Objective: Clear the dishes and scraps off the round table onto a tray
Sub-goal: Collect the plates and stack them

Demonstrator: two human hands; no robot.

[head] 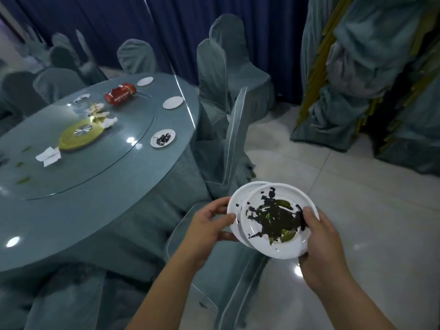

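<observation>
We hold two stacked white plates in the air, off to the right of the round table and above a cloth-covered chair. Our left hand grasps the left rim of the lower plate, thumb on top and fingers curled beneath. Our right hand grasps the right rim of the upper plate, its thumb lying over the edge and touching the dark scraps smeared across the plate's middle, with bits of green leaf among them. The upper plate sits shifted to the right on the lower one, so a crescent of the lower plate shows at the left. On the table, just outside the glass turntable and near the table's right edge, stands another soiled plate with dark scraps on it. Farther along the same edge stand two white plates, one nearer to us and one beyond it. On the turntable lie a red packet, a yellow-green disc at the centre, crumpled tissues beside it and green leaf scraps near the left. More covered chairs ring the table, dark blue curtains hang behind, and pale floor tiles spread to the right.
</observation>
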